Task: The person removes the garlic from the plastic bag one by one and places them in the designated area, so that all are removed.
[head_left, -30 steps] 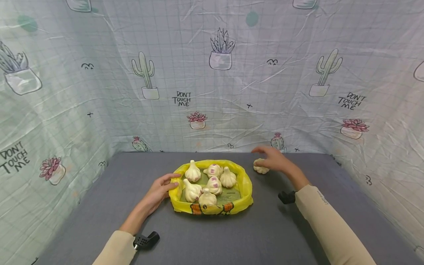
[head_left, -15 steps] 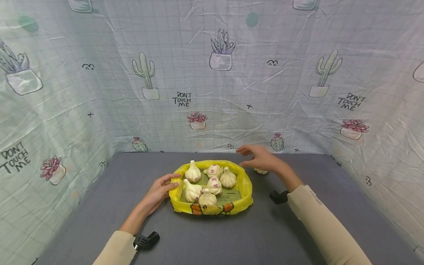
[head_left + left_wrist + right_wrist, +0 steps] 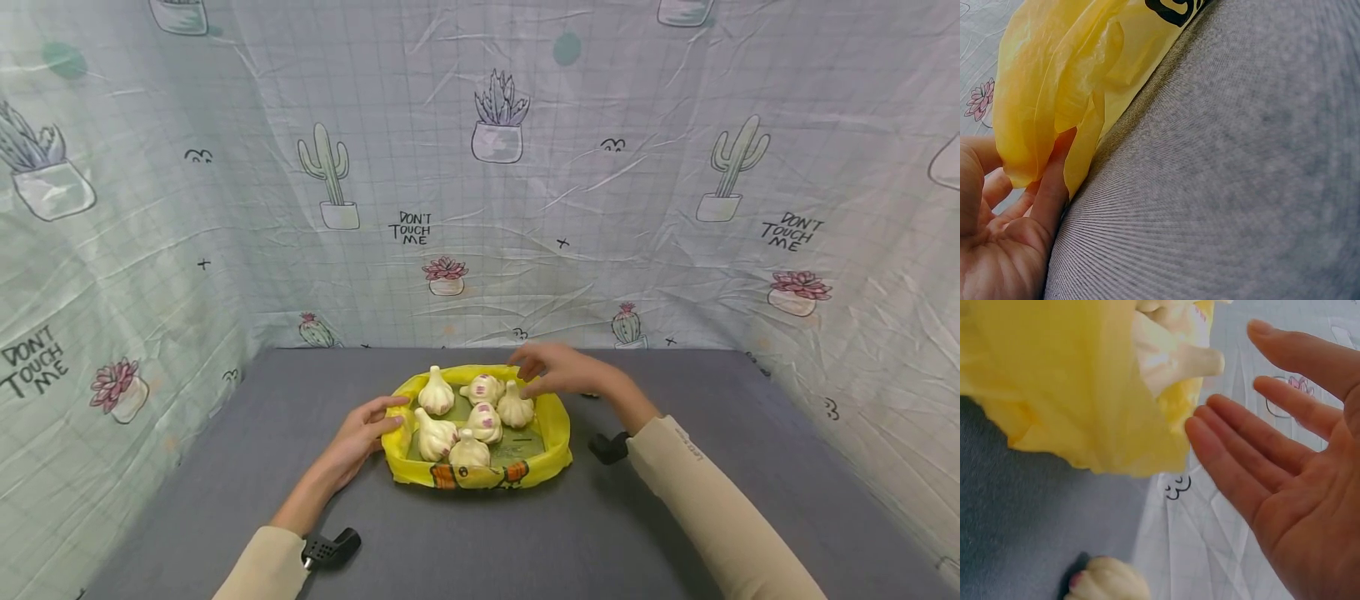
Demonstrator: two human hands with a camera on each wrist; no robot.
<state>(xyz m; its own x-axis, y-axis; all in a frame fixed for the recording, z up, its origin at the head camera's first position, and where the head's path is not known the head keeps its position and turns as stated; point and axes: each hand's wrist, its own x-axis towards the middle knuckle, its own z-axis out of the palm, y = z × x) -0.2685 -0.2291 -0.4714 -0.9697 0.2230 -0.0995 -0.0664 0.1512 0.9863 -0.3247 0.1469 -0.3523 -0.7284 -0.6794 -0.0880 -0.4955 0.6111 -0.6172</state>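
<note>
A yellow plastic bag (image 3: 557,433), its mouth spread wide, sits on the grey table with several garlic bulbs (image 3: 437,437) inside. At its left side my left hand (image 3: 360,433) grips the rim; the left wrist view shows the yellow plastic (image 3: 1054,75) running between the fingers. Over the back right rim hovers my right hand (image 3: 566,368), fingers spread and slightly bent, holding nothing. Its fingertips are near the stem of the rightmost garlic bulb (image 3: 515,408). One more garlic bulb (image 3: 1110,581) lies outside the bag, mostly hidden behind the right hand in the head view.
The grey table (image 3: 465,542) extends on all sides of the bag. A pale curtain (image 3: 375,167) printed with potted cacti hangs along the back and both sides. Each wrist carries a black camera (image 3: 330,548).
My right hand has moved left, away from the loose garlic bulb and over the bag's right rim. My left hand and the bulbs in the bag have stayed in place.
</note>
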